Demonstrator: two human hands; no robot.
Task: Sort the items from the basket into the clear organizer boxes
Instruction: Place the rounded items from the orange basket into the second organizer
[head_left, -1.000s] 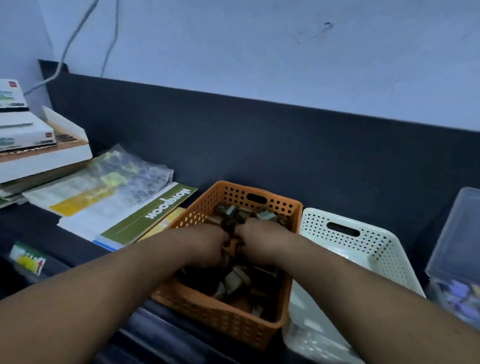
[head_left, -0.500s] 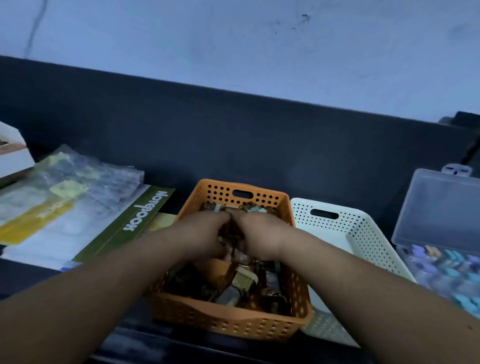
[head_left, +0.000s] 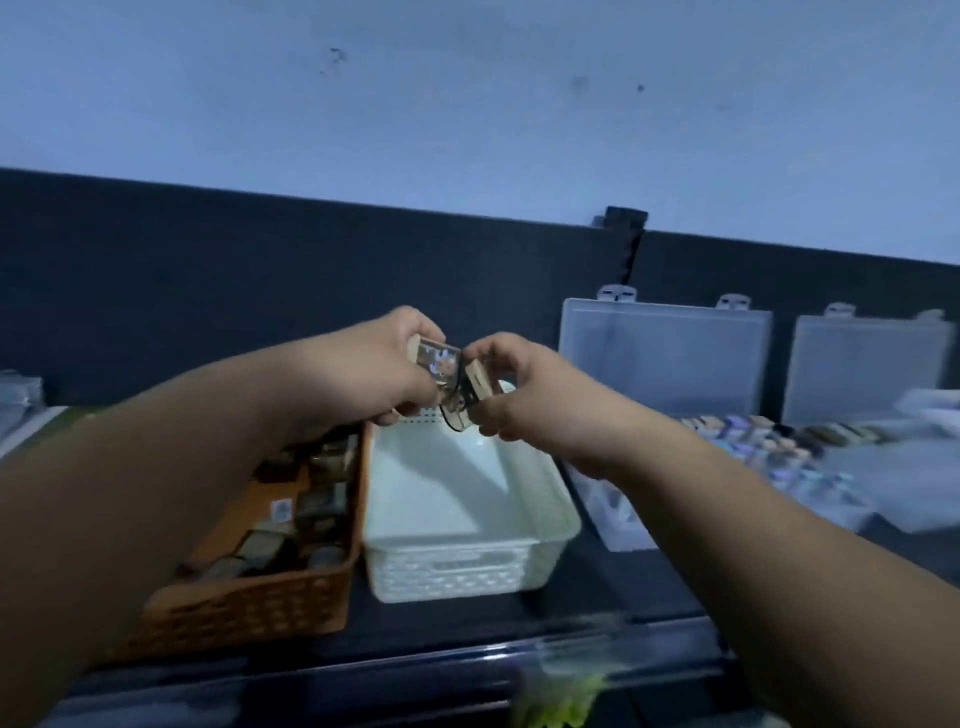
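Note:
An orange basket (head_left: 249, 608) at lower left holds several small boxy items (head_left: 317, 504). Both hands are raised above the far end of the white basket. My left hand (head_left: 384, 374) grips a small pictured block (head_left: 439, 361). My right hand (head_left: 519, 395) pinches another small wooden piece (head_left: 478, 387) right beside it, with a thin dark loop hanging under it. Two clear organizer boxes stand open at the right, the nearer one (head_left: 670, 364) and the farther one (head_left: 872, 369). Their compartments (head_left: 769, 447) hold several small coloured items.
A white perforated basket (head_left: 457, 566) sits between the orange basket and the organizers, with nothing visible inside. A dark panel (head_left: 260, 291) backs the desk. A yellow-green thing (head_left: 561, 696) lies at the front edge. Papers (head_left: 21, 405) show at far left.
Both hands have come up out of the orange basket and moved right, each holding a small piece. The view has swung right, bringing the open organizers in.

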